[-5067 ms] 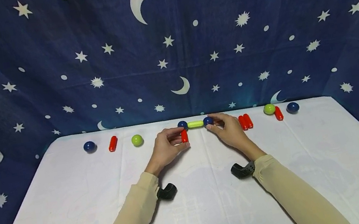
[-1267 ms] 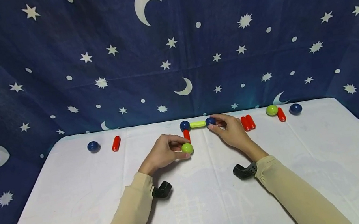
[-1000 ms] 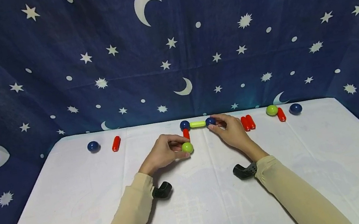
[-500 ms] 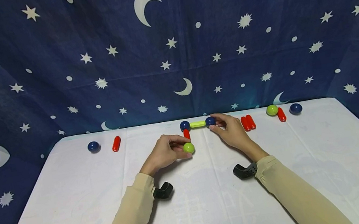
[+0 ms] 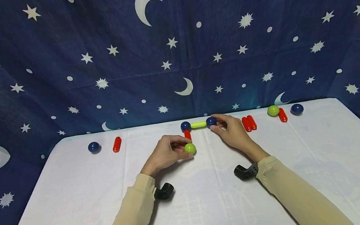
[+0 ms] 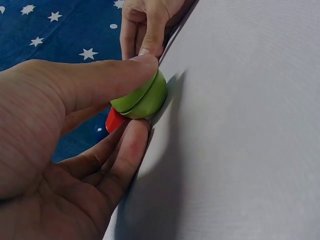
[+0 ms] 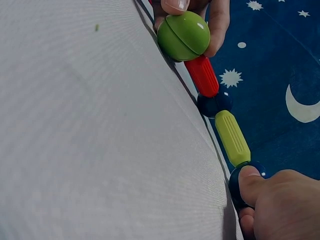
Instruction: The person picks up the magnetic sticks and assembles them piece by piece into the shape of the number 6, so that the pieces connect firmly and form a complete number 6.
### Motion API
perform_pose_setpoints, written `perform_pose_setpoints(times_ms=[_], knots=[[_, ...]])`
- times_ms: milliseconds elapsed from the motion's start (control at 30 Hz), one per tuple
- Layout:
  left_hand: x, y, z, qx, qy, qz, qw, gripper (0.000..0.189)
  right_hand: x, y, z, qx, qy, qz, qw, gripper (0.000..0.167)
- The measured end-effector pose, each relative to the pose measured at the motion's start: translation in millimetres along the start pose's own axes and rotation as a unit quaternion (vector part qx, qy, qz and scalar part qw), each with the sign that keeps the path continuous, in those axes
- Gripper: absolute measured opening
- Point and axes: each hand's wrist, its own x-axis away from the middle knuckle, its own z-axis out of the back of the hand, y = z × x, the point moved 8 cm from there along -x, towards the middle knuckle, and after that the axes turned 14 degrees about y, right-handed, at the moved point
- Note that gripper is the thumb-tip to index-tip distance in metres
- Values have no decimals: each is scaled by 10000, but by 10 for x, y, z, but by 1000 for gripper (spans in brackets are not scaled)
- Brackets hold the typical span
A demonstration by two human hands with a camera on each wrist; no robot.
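My left hand pinches a green ball between thumb and fingers, low over the table. The ball touches the near end of a red rod, whose far end meets a dark blue ball. From that blue ball a yellow-green rod runs right to a second dark blue ball. My right hand grips this second ball with thumb and fingers. In the left wrist view the left thumb covers part of the green ball.
On the left of the white table lie a blue ball and a red rod. To the right are two red rods side by side, a green ball beside another red rod, and a blue ball.
Five seconds ago my left hand held the red rod at the left blue ball, and the green ball lay on the left. My left hand now holds that ball at the rod's near end.
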Motion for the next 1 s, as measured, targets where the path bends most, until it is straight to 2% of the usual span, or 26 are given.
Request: perform_pose_setpoints(times_ms=[767,1000], knots=[[-15,-54,-5,161,98,7,9998,38,-3,2,0,15,24,-30,10000,45],[-13,-52,1,189,-20,27,9998,41,0,-4,-6,36,-15,-101,9999,45]])
